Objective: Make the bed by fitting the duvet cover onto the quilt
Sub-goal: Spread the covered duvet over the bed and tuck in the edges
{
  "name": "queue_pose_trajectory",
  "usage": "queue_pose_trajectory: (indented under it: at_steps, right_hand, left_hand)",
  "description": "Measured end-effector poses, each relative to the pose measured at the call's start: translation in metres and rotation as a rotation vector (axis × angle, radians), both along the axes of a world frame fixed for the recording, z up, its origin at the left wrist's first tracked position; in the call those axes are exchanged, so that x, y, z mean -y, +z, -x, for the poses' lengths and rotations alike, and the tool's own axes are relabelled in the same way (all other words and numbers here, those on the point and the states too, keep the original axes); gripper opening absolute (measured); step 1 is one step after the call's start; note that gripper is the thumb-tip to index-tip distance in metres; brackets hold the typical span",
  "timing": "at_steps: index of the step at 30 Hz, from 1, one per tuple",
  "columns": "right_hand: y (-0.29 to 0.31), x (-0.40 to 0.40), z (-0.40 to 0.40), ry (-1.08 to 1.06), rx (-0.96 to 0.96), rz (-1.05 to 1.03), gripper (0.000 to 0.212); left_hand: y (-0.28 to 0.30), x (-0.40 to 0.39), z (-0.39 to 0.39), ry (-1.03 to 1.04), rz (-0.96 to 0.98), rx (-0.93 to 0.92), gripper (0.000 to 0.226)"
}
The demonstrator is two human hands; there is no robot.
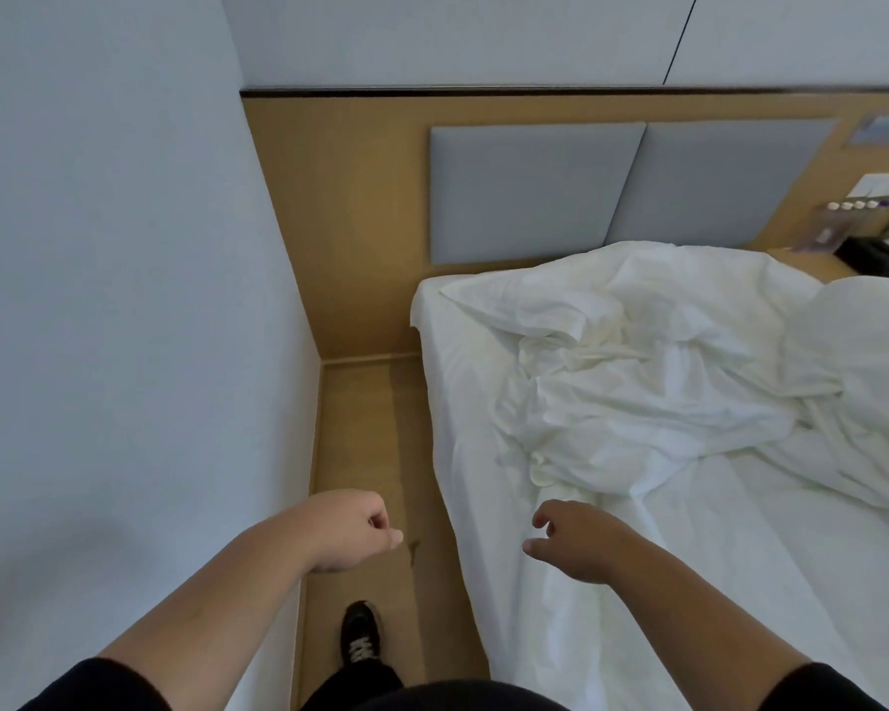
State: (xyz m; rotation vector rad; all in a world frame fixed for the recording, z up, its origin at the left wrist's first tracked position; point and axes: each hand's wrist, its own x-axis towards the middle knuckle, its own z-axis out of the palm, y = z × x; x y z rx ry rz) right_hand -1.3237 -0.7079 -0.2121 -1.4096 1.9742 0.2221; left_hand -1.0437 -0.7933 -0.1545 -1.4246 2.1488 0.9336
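A crumpled white duvet cover and quilt (pixel 653 372) lie heaped across the head half of the bed (pixel 714 556), which wears a white sheet. I cannot tell cover from quilt in the heap. My right hand (pixel 576 538) hovers over the bed's left edge just below the heap, fingers loosely spread, holding nothing. My left hand (pixel 350 528) hangs over the floor gap beside the bed, fingers loosely curled, empty.
A narrow wooden floor strip (pixel 375 428) runs between the grey wall (pixel 124 300) and the bed; my shoe (pixel 361 638) stands on it. Grey padded headboard panels (pixel 535 192) sit on a wooden wall. A bedside shelf (pixel 863 233) with small items is at far right.
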Motion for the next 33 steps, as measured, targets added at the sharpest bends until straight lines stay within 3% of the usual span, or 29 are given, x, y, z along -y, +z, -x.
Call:
queue_pose_trajectory:
  at_steps: [6,11,16,21,25,33]
  right_hand:
    - [-0.009,0.105,0.025,-0.245,-0.007,0.025,0.052]
    - [-0.013,0.160,0.030,-0.363,0.023,-0.016,0.052]
    - [-0.018,0.215,0.066,-0.466,0.009,-0.039,0.051]
    - [-0.039,0.306,0.116,-0.435,0.004,-0.040,0.051]
    - [-0.056,0.389,0.159,-0.368,0.020,-0.058,0.052]
    - [-0.054,0.510,0.222,-0.241,-0.058,-0.090,0.054]
  left_hand:
    - [-0.021,0.169,0.048,-0.190,0.038,0.022,0.031]
    - [-0.023,0.271,0.089,-0.378,0.022,0.113,0.034]
    - [-0.018,0.361,0.137,-0.443,0.050,0.068,0.031]
    - [-0.039,0.440,0.174,-0.465,0.011,0.081,0.034]
    - [-0.048,0.504,0.186,-0.364,0.020,0.110,0.033]
    - [-0.053,0.610,0.224,-0.305,-0.046,0.091,0.035]
